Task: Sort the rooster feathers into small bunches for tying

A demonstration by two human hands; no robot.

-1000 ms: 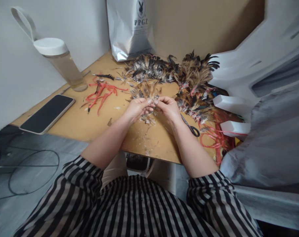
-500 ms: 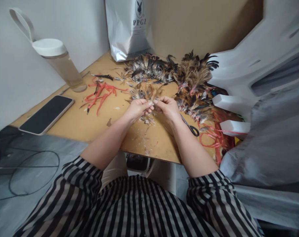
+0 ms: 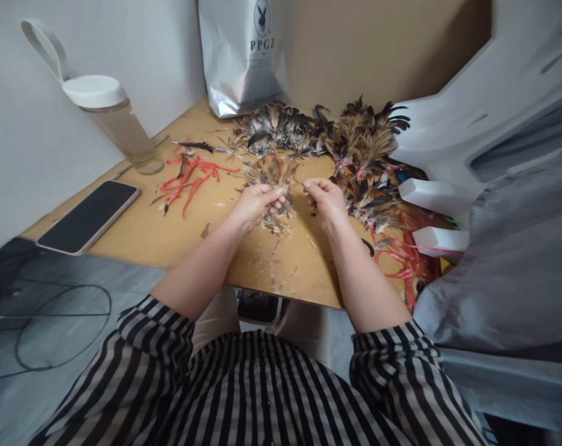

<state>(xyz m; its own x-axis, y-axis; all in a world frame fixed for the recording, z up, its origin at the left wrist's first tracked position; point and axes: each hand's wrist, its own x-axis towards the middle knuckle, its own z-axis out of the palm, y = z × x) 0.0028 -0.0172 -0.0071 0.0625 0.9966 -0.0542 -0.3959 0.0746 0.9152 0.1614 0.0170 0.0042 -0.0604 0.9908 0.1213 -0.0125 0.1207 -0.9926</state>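
Note:
Brown feathers lie loose in the middle of the wooden table, with smaller pale feathers and fluff below them. Over their front part, my left hand is closed, thumb pressed to the fingers; what it pinches is too small to make out. To its right, a short gap away, my right hand is also pinched shut, and a tiny dark tip shows at its fingertips. Bundles of brown and black feathers with pinkish bases are heaped behind and right of my right hand. Black scissors are mostly hidden by my right forearm.
On the left are a phone, a lidded bottle and red strips. A silver bag stands at the back. Red string and white plastic parts are at the right, beside grey cloth.
My right hand has moved right, away from my left hand, and its forearm now covers more of the scissors. My left hand has shifted slightly left.

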